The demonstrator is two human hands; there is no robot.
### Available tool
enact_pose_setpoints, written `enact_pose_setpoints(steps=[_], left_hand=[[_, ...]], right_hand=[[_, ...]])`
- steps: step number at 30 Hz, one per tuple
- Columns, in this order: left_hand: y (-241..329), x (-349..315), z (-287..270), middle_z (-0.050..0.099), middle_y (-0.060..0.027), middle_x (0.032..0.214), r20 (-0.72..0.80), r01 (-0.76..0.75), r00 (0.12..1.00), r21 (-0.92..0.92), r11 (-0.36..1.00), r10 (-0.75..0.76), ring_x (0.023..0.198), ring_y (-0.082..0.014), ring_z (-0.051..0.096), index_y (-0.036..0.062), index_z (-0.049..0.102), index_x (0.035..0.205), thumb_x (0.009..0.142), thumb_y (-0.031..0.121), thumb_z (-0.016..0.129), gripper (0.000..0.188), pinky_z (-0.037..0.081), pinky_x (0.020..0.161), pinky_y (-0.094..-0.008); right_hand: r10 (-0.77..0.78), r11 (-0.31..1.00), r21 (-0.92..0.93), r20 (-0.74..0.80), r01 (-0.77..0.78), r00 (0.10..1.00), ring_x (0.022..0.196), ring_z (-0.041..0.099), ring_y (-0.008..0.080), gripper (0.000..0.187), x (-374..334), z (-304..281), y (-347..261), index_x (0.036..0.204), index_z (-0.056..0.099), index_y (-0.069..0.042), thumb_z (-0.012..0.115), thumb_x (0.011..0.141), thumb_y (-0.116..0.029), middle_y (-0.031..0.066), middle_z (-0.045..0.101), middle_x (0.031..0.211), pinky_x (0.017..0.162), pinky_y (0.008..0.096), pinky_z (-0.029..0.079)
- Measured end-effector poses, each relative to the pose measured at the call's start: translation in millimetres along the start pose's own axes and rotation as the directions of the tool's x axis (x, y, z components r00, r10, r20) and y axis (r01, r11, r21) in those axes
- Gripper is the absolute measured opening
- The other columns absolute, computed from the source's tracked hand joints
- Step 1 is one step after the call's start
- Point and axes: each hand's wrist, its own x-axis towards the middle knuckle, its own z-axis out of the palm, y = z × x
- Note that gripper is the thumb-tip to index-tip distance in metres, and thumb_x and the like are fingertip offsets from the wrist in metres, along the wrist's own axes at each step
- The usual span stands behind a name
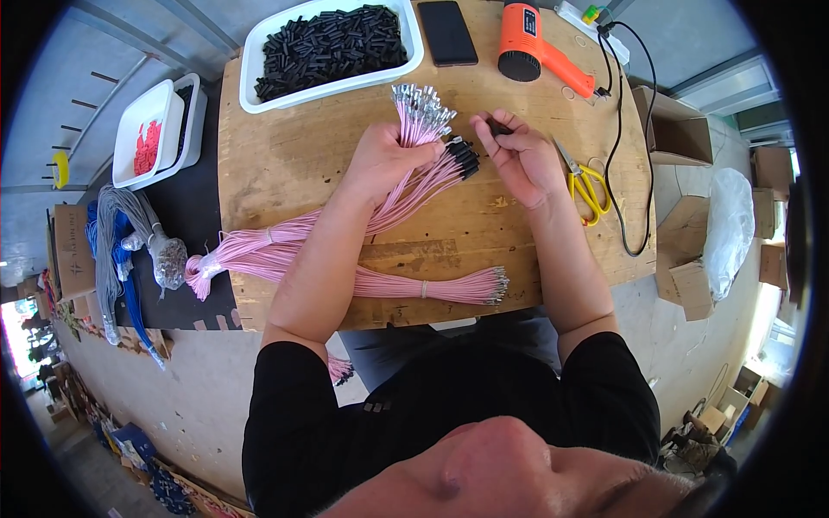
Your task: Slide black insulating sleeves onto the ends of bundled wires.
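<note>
Bright, even light falls on the counter (492, 237), which looks sharp, with soft shadows. White glare (766, 318) burns out patches well to its left and right, where straight edges bend strongly.

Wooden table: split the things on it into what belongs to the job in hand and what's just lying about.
Likely in the job:
Pink wires, in the left hand
Small black piece, in the right hand
Black sleeves in the white tray

Apparently lying about:
Dark phone
Yellow-handled scissors
Orange heat gun, unheld; it may belong too
</note>
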Motion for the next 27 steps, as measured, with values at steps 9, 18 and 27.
enact_pose_setpoints(steps=[9, 18, 27], left_hand=[[3, -2, 1, 0.069, -0.004, 0.08, -0.027, -0.01, 1.0, -0.017, 1.0, 0.01, 0.069, -0.0087, 0.061, -0.003, 0.07, 0.091, 0.086, 0.005, 0.075, 0.011, 0.049, 0.063, -0.025], [1, -1, 0, 0.067, -0.0037, 0.079, -0.01, -0.022, 1.0, -0.097, 0.995, 0.022, 0.068, -0.0092, 0.06, -0.003, 0.07, 0.092, 0.086, 0.003, 0.073, 0.009, 0.048, 0.062, -0.0255], [-1, 1, -2, 0.068, -0.0052, 0.08, 0.007, -0.034, 0.999, -0.056, 0.998, 0.034, 0.069, -0.0104, 0.061, -0.0033, 0.069, 0.09, 0.085, 0.005, 0.075, 0.012, 0.049, 0.063, -0.0259]], right_hand=[[-0.005, 0.992, -0.124, -0.018, 0.002, 1.0, 0.102, 0.068, 0.0246, 0.015, -2, 5, 2, 0.111, 0.061, 0.007, 0.058, 0.097, 0.003, 0.014, 0.066, 0.105, 0.094, 0.0299, 0.057], [-0.009, 0.89, -0.455, 0.053, 0.032, 0.999, 0.072, 0.06, 0.0099, 0.016, -9, 13, 11, 0.109, 0.07, 0.001, 0.065, 0.095, -0.005, 0.0039, 0.067, 0.086, 0.061, 0.021, 0.046], [-0.034, 0.882, -0.466, 0.087, 0.071, 0.996, 0.075, 0.062, 0.0092, 0.016, -8, 9, 14, 0.107, 0.069, 0.0, 0.068, 0.091, 0.0, 0.0037, 0.068, 0.087, 0.065, 0.0202, 0.047]])
